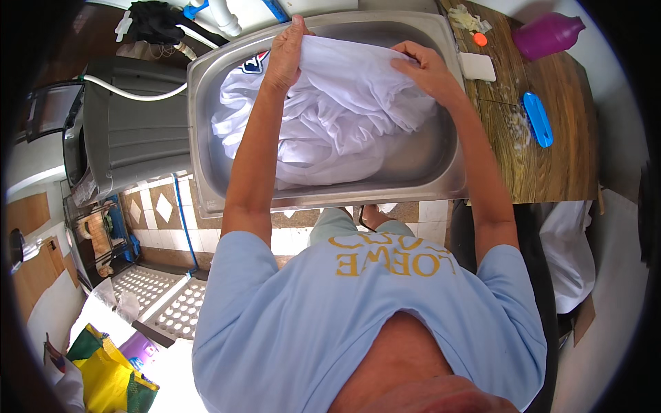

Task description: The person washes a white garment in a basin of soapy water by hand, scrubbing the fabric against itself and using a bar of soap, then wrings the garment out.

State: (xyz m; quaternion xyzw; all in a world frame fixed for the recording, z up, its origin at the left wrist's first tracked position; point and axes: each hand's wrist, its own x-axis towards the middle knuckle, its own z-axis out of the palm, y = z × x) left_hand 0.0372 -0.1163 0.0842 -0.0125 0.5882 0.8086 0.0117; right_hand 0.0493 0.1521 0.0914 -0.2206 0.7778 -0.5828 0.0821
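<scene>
White cloth (pixel 337 127) stretches between the left hand (pixel 286 51) and right hand (pixel 428 69), both gripping its edge, and bunches beneath them.

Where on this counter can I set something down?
The wooden counter is bare from the blue brush to the near edge, and between brush and purple bottle. Far left is crowded: white bar, orange cap, crumpled scrap.

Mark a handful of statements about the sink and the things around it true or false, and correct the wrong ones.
1. The left hand and right hand both touch the white cloth. True.
2. The cloth lies partly in the metal sink. True.
3. The blue brush is in the sink. False: the brush lies on the wooden counter.
4. The purple bottle is left of the sink. False: the bottle is to its right.
</scene>
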